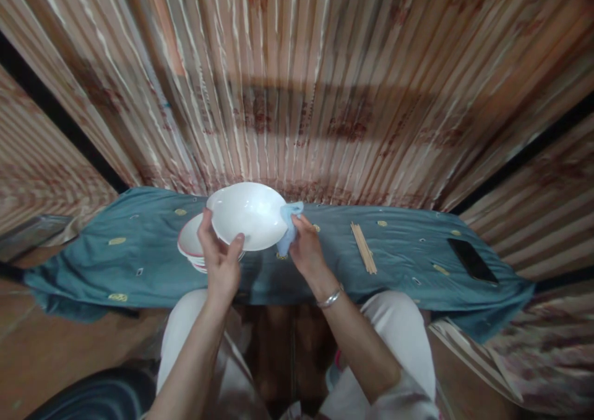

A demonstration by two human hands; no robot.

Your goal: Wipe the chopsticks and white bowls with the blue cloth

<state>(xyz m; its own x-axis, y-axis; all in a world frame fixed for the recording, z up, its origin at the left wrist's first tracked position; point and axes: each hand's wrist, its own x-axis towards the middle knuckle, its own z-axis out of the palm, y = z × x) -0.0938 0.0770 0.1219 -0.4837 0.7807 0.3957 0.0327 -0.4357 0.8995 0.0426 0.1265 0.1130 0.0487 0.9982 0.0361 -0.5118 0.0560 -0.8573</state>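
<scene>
A large white bowl (248,213) is held up over the table, tilted so its inside faces me. My left hand (220,262) grips its lower left rim, thumb on the inside and fingers behind. At the right rim, my right hand (304,244) pinches a light blue cloth (288,228) that touches the bowl's edge. Behind and below my left hand stands a stack of white bowls with red rims (189,237), partly hidden by the hand and the held bowl.
A bundle of wooden chopsticks (363,248) lies right of centre on the blue-green tablecloth (399,256). Farther right rests a black phone (472,260). Patterned curtains (297,98) hang close behind the table. My knees are against its near edge, and a dark round seat (102,398) is at lower left.
</scene>
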